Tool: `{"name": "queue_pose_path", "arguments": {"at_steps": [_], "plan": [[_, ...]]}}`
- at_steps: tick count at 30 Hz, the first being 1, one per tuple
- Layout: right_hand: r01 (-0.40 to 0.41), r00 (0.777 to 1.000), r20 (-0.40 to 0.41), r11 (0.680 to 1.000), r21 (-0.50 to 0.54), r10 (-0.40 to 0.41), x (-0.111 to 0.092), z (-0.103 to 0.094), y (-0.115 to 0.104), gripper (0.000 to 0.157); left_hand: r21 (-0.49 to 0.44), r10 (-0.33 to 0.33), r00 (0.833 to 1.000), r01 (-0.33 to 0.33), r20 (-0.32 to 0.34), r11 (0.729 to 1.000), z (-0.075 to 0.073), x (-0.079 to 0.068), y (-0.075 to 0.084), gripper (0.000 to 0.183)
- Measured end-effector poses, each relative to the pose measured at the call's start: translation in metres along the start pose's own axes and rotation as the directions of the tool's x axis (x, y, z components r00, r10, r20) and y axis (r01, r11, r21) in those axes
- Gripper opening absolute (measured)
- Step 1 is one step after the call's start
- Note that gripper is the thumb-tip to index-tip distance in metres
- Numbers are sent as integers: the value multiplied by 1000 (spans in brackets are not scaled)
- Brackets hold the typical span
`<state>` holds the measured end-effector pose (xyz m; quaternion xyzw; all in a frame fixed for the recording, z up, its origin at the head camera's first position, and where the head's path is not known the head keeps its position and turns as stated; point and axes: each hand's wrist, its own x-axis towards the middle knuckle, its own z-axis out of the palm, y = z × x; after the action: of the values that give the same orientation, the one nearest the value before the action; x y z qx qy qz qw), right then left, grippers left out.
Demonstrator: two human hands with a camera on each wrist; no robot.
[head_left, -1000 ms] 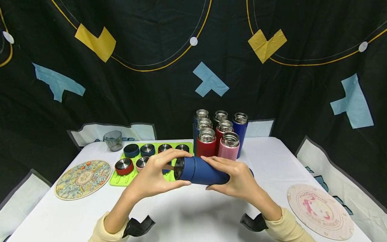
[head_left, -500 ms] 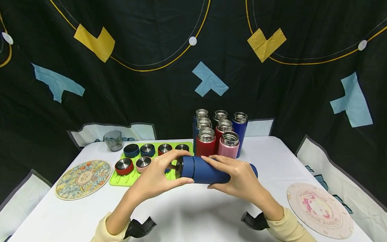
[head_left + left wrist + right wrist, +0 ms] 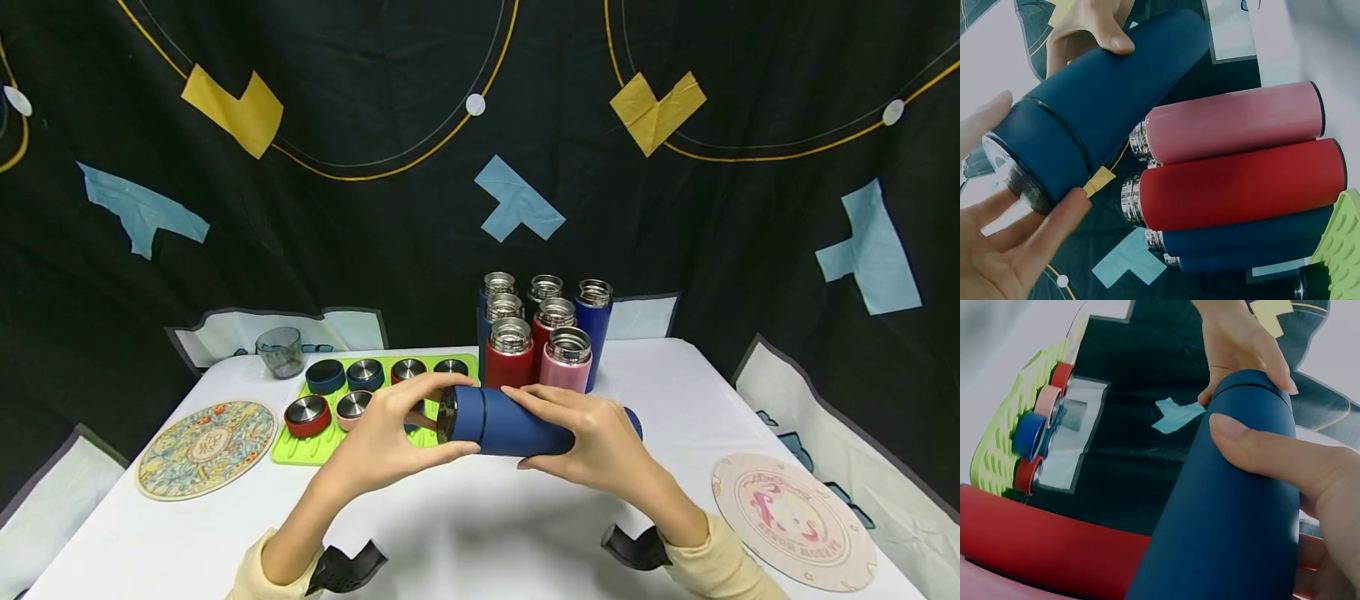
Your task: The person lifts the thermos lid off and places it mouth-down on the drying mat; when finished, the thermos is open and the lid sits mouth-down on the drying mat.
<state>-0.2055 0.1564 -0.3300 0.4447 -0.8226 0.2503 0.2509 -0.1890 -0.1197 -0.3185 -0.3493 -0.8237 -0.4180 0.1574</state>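
Observation:
A dark blue thermos [image 3: 525, 423] lies sideways, raised in front of the person, with its blue cap [image 3: 467, 415] pointing left. A thin dark seam runs between cap and body, and the cap's end face is shiny. The left hand [image 3: 386, 429] holds the cap, thumb below and fingers above and across the end. Around the body, the right hand [image 3: 596, 433] keeps its grip, thumb below and fingers on top in the head view. From the right wrist, the thumb [image 3: 1254, 444] presses along the thermos body [image 3: 1222, 512].
Behind stand several capless bottles, including a red one [image 3: 510, 362] and a pink one [image 3: 567, 367]. A green mat [image 3: 300, 450] bears several lids, such as a red lid [image 3: 307, 415]. A glass cup [image 3: 281, 352], patterned round mat [image 3: 206, 450] and pink round mat [image 3: 795, 521] are nearby.
The thermos and both hands have shifted slightly right, and more of the thermos's far end shows past the right hand. Both hands keep their hold.

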Motion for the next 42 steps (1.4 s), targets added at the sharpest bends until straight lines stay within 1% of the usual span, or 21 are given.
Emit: {"name": "queue_pose_path", "arguments": {"at_steps": [2,4,7,10,12,14,17,20,23,27,30,32,33,35,38,40,42], "plan": [[5,1000,-9,999,-34,-5,0,0,-1,86,15,-31,999,31,8,999,1,0,0,67],[-4,1000,-3,1000,-30,4,-1,-1,0,86,45,-27,999,26,30,999,0,0,0,71],[-33,999,28,999,29,32,-1,-4,2,85,82,38,997,-44,70,996,-1,0,-1,76],[-66,996,71,993,93,59,-1,-7,3,84,76,113,989,-120,91,990,-1,0,-1,75],[-78,994,89,990,119,68,-1,-8,4,84,64,140,986,-146,91,987,-1,-1,-1,71],[-76,994,92,989,125,65,-1,-8,4,83,55,150,985,-155,82,986,-1,0,-1,68],[-54,997,67,994,91,48,-1,-7,3,84,32,121,991,-123,54,992,0,0,-1,66],[-21,999,30,1000,20,21,-1,-5,2,85,-3,66,997,-66,28,998,1,1,0,64],[3,1000,8,999,-46,-2,-1,-4,0,87,-33,9,1000,-9,9,999,3,1,0,62],[23,1000,-3,994,-103,-24,-1,-2,-1,88,-40,-64,998,64,-9,997,4,1,1,60],[34,999,-16,989,-141,-37,0,-2,-2,88,-40,-127,992,127,-9,991,4,0,2,58],[38,999,-23,986,-160,-42,0,-1,-2,88,-38,-151,989,150,-6,988,5,0,2,57],[39,999,-25,985,-167,-43,0,-1,-2,88,-36,-149,989,149,-3,988,5,0,2,57],[36,999,-19,987,-159,-39,0,-2,-2,88,-20,-117,993,118,5,993,5,0,1,59],[17,1000,1,995,-94,-17,-1,-3,1,87,14,-11,1000,10,28,1000,4,0,-1,66],[-9,1000,27,1000,-23,10,-2,-5,3,86,29,65,996,-66,54,997,3,0,-1,70],[-40,998,56,998,57,37,-2,-7,5,85,33,123,989,-126,77,991,2,0,-1,74]]}}
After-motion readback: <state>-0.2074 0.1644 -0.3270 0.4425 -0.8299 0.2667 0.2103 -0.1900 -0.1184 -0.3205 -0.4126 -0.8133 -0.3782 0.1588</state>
